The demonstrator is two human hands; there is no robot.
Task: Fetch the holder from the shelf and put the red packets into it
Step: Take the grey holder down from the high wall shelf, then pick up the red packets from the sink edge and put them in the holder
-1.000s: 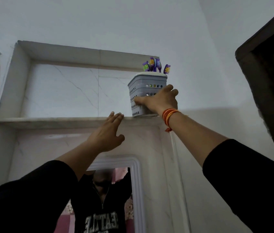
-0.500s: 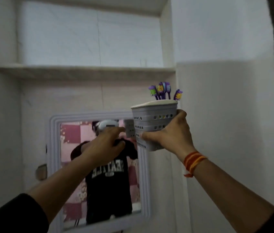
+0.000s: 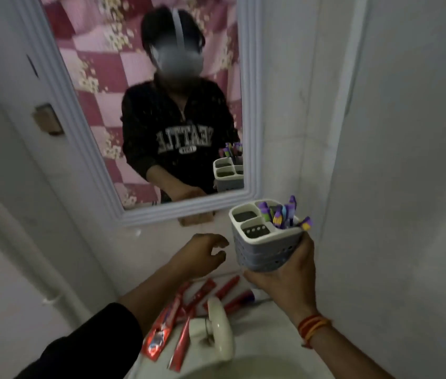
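Head view. The holder [image 3: 267,236] was off the shelf and in the air, held upright just right of the mirror's [image 3: 246,199] lower corner. The right hand [image 3: 284,280] gripped it from below and behind, fingers wrapped round its perforated wall. Purple-headed toothbrushes [image 3: 282,214] filled the compartment farthest from the mirror; the two nearer compartments looked empty.

The left hand [image 3: 202,254] hovered just left of the holder, half open, fingers curled, holding nothing.

The red packets [image 3: 202,294] lay scattered on the basin ledge [image 3: 246,348] around the tap [image 3: 213,324], below the holder and below the left hand. Most had their long axes slanting up toward the holder; some overlapped.

Judgement: fetching was done, filling not begun. The left hand was the free one and nearer the packets, which lay down and toward the person from it. A packet would need turning upright to enter an empty compartment.
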